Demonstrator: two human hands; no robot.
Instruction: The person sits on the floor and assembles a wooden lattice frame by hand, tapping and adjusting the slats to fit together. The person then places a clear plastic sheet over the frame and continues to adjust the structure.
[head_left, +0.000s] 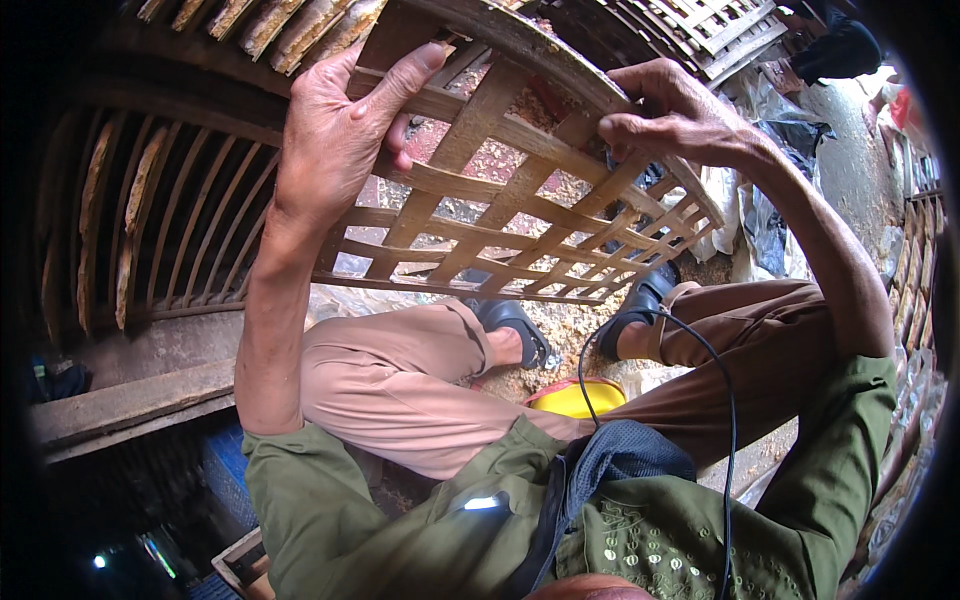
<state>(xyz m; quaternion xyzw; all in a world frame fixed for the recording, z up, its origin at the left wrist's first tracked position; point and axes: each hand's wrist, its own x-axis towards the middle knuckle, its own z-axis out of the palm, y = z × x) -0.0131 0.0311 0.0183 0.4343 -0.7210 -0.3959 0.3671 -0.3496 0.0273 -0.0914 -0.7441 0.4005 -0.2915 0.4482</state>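
I hold a woven bamboo lattice tray [480, 120] tilted above my lap and lower legs, its open mesh showing the floor behind. My left hand [335, 135] is closed on its upper left part, with the thumb across the front and some fingers curling behind the slats. At the upper right, my right hand [685, 115] grips the thick rim, fingers bent over the edge and thumb on the near side. Parts of the fingers on both hands are hidden behind the bamboo. Nothing lies on the lattice that I can make out.
On the left stands a dark slatted rack [190, 210]; pale rough strips [320, 35] line the upper left. Another lattice tray [715, 35] is at the upper right. Plastic bags [770, 225] litter the right. A yellow container [580, 398] sits near my sandals [515, 325]. A black cable [730, 420] crosses my lap.
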